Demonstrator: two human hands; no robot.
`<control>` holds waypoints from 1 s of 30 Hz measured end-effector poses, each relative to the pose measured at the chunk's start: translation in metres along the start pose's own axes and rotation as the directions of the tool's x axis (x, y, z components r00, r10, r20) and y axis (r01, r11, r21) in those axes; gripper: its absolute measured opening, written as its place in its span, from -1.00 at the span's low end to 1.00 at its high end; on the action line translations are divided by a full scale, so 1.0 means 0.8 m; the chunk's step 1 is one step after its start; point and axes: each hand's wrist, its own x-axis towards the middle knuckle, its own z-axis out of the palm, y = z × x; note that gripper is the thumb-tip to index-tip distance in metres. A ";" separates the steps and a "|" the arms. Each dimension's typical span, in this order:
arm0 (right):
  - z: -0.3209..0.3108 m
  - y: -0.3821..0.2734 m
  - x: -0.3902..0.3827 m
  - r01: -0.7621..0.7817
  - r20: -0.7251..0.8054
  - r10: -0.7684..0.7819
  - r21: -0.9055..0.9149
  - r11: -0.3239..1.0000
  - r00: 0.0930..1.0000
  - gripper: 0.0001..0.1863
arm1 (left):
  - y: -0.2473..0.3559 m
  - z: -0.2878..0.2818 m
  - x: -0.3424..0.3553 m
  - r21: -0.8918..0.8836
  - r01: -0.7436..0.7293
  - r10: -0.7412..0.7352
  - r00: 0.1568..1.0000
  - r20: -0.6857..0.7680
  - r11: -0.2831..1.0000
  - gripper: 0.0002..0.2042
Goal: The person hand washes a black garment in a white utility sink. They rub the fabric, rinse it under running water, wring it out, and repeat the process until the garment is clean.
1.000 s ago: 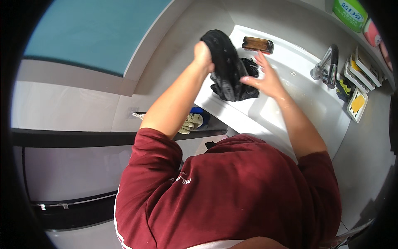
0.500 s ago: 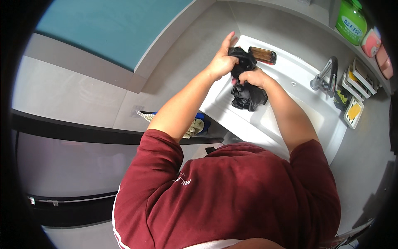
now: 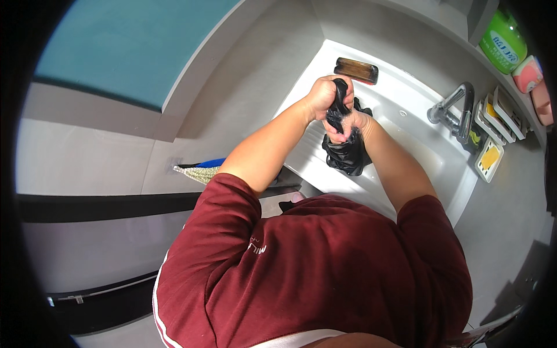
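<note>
A wet black cloth garment hangs and bunches over the ribbed left part of the white sink. My left hand is closed around its upper part, and a twisted fold shows between the fingers. Just below and to the right, my right hand also grips the cloth, with a little foam around its fingers. The two hands are close together. Beyond them, on the sink's back rim, lies a brown oblong block with dark edges.
A chrome faucet stands at the sink's right. Past it are a yellow sponge on a white soap dish, stacked white dishes and a green bottle on a shelf. Cloths hang left of the sink.
My left hand has closed its spread fingers around the cloth and come nearer my right hand. The upper cloth is now twisted into a narrow fold. The view has shifted slightly.
</note>
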 end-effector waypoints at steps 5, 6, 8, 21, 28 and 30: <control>-0.008 -0.002 -0.022 0.058 -0.093 -0.064 -0.069 0.996 0.994 -0.64 | -0.012 -0.011 0.026 0.197 0.026 -0.034 0.999 0.038 0.980 -0.93; -0.005 -0.007 -0.030 0.049 -0.206 -0.089 -0.191 0.980 0.974 -0.66 | -0.010 -0.018 0.031 0.210 0.033 -0.053 0.994 0.091 0.977 -0.82; 0.011 -0.020 -0.044 -0.028 -0.414 -0.102 -0.297 0.955 0.904 -0.72 | 0.004 -0.035 0.027 0.071 0.069 -0.086 0.959 0.270 0.995 -0.56; 0.074 -0.024 -0.050 -0.613 0.044 -0.777 -0.587 -0.528 0.627 -0.84 | -0.025 -0.015 -0.049 -0.326 0.703 -0.597 0.709 0.375 0.632 -0.17; 0.089 -0.034 -0.034 -0.680 -0.367 -0.660 -0.668 -0.303 0.655 -0.83 | 0.023 0.004 -0.054 0.852 0.419 -0.518 0.828 -0.216 0.314 -0.66; 0.081 -0.034 -0.030 -0.691 -0.484 -0.642 -0.716 -0.100 0.595 -0.82 | 0.012 -0.008 -0.033 0.986 0.156 -0.240 0.956 -0.167 -0.062 -0.70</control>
